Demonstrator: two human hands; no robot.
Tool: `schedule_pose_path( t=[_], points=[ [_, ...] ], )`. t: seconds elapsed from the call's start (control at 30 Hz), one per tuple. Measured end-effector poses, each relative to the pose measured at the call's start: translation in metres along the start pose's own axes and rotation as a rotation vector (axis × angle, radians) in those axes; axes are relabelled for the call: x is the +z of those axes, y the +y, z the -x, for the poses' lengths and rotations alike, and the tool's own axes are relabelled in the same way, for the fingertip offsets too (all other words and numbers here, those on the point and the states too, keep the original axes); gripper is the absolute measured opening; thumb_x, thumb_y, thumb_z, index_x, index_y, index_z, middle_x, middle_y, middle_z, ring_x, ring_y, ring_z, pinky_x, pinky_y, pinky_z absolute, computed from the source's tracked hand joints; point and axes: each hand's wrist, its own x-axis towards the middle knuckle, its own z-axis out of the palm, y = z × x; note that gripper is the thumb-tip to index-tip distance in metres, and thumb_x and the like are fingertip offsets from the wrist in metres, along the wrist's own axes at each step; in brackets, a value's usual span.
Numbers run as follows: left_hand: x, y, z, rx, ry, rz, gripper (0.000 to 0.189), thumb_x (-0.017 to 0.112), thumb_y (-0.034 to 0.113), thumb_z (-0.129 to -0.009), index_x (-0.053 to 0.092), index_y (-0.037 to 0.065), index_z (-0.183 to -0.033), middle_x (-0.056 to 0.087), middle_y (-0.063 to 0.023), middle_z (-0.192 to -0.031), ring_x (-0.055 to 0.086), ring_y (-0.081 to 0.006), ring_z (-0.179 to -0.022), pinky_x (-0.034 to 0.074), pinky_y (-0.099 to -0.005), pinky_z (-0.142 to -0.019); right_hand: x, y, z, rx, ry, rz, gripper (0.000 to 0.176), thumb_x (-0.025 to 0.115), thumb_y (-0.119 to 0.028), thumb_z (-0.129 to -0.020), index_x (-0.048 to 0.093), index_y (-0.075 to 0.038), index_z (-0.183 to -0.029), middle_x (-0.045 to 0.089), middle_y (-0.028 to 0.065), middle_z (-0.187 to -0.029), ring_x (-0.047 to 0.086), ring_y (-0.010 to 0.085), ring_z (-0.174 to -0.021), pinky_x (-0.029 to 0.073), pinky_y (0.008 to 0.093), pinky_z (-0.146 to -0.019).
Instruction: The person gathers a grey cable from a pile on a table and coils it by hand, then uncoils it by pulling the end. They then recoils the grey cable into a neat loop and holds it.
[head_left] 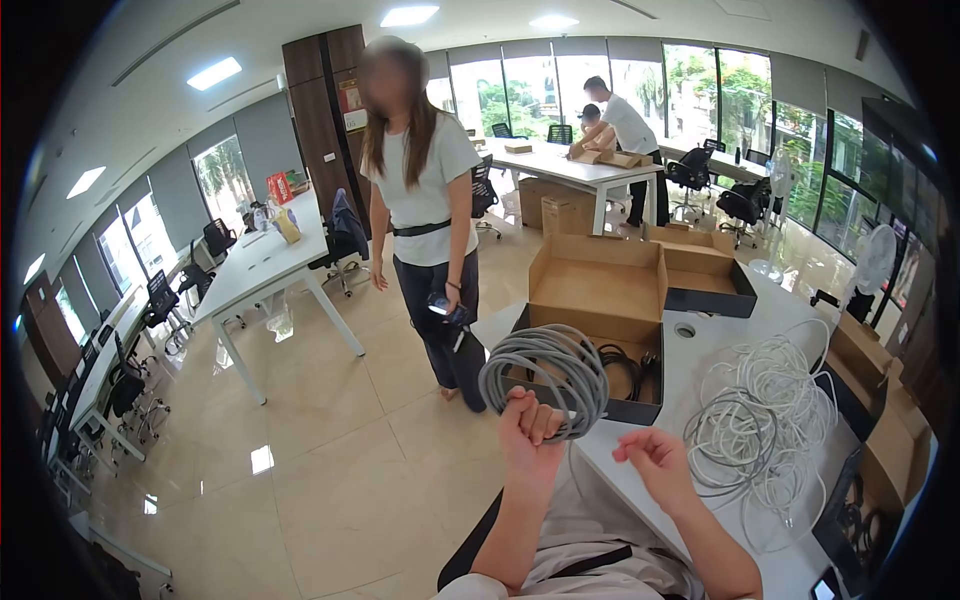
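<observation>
Head view shows the left hand raised in front of the body, closed in a fist around the bottom of a grey round coil of cable. The coil stands upright above the near edge of the white table; gripped at one spot like this, its turns probably cannot spring apart. The right hand hovers just beside it, fingers loosely curled and narrow; whether it pinches a thin strand hanging from the coil cannot be told. One loose heap of white cable sprawls on the table to the right, within easy reach. Two open brown cardboard boxes sit behind the coil: the nearer box holds a bundle of black cables, the farther box looks bare inside. One person in a white shirt stands on the tiled floor nearby, and two more people bend over a distant table.
</observation>
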Motion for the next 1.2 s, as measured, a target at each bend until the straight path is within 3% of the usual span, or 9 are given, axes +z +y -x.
schedule_pose_path(
  t=[0.2,0.4,0.6,0.63,0.77,0.87,1.07,1.1,1.2],
  points=[
    [0.012,-0.007,0.006,-0.06,-0.009,0.003,0.016,0.048,0.003,-0.089,0.058,0.014,-0.081,0.022,0.0063,-0.046,0.022,-0.0064,-0.037,0.026,-0.0232,-0.044,0.042,-0.011,-0.005,0.145,-0.087,-0.273,0.019,0.052,-0.009,-0.09,0.06,-0.001,-0.105,0.064,0.0095,-0.107,0.06,0.0161,-0.102,0.047,0.033,-0.087],
    [0.008,-0.002,0.004,-0.037,-0.054,0.034,0.018,0.047,0.003,-0.089,0.056,0.014,-0.078,0.021,0.0065,-0.045,0.023,-0.0062,-0.037,0.028,-0.0238,-0.044,0.052,0.001,-0.032,0.185,-0.057,-1.005,0.03,0.054,-0.022,-0.088,0.057,-0.007,-0.114,0.062,0.0056,-0.112,0.057,0.0194,-0.105,0.044,0.0393,-0.091],
    [-0.003,0.027,-0.002,0.085,0.015,0.072,0.018,0.048,0.004,-0.089,0.056,0.014,-0.077,0.024,0.0073,-0.044,0.024,-0.0053,-0.036,0.026,-0.0224,-0.042,0.038,-0.001,-0.045,0.004,0.195,-1.143,0.015,0.049,-0.023,-0.096,0.057,-0.01,-0.097,0.06,0.0013,-0.082,0.058,0.0173,-0.083,0.047,0.0344,-0.081],
    [-0.005,0.03,-0.002,0.1,-0.009,0.051,0.018,0.049,0.004,-0.089,0.057,0.014,-0.076,0.024,0.0076,-0.044,0.024,-0.0052,-0.036,0.025,-0.022,-0.041,0.04,-0.013,-0.045,-0.003,0.371,-1.058,0.018,0.05,-0.026,-0.097,0.056,-0.009,-0.093,0.052,-0.0013,-0.065,0.054,0.0136,-0.067,0.048,0.0308,-0.072],
    [-0.007,0.031,0.006,0.013,-0.049,0.034,0.015,0.048,0.005,-0.089,0.058,0.013,-0.081,0.024,0.0076,-0.045,0.023,-0.0048,-0.036,0.023,-0.0228,-0.041,0.019,-0.027,-0.04,-0.094,0.225,-0.587,0.019,0.047,-0.022,-0.099,0.057,-0.007,-0.096,0.043,-0.0005,-0.053,0.051,0.0118,-0.054,0.048,0.0298,-0.067],
    [-0.014,0.029,0.013,-0.087,-0.129,-0.044,0.012,0.047,0.006,-0.09,0.058,0.01,-0.086,0.024,0.0079,-0.046,0.023,-0.0048,-0.036,0.024,-0.0237,-0.041,0.017,-0.054,-0.028,-0.069,0.154,-0.174,0.02,0.044,-0.014,-0.097,0.06,-0.004,-0.104,0.052,0.0008,-0.061,0.052,0.0116,-0.059,0.047,0.0267,-0.067],
    [-0.013,0.012,0.035,-0.257,-0.166,-0.556,0.007,0.054,0.003,-0.084,0.059,0.007,-0.087,0.027,0.006,-0.048,0.023,-0.0071,-0.038,0.02,-0.0259,-0.042,0.023,-0.067,-0.021,-0.614,-0.007,0.54,0.034,0.041,-0.01,-0.095,0.052,0.001,-0.126,0.059,0.01,-0.112,0.059,0.0138,-0.091,0.046,0.0252,-0.081],
    [-0.012,0.008,0.036,-0.285,-0.138,-0.558,0.008,0.06,-0.001,-0.079,0.059,0.004,-0.085,0.035,0.0034,-0.048,0.03,-0.0073,-0.038,0.02,-0.0256,-0.042,0.031,-0.077,-0.013,-0.45,-0.093,0.281,0.038,0.039,-0.009,-0.092,0.053,0.002,-0.126,0.054,0.0153,-0.122,0.05,0.0224,-0.114,0.038,0.0296,-0.095],
    [-0.008,0.0,0.036,-0.279,-0.084,-0.633,0.009,0.059,-0.002,-0.076,0.057,0.003,-0.083,0.034,0.0039,-0.049,0.028,-0.0065,-0.039,0.02,-0.026,-0.042,0.036,-0.08,-0.001,-0.452,-0.04,0.141,0.042,0.052,-0.011,-0.089,0.05,0.002,-0.129,0.058,0.014,-0.117,0.058,0.0214,-0.102,0.043,0.0292,-0.088]
  ],
)
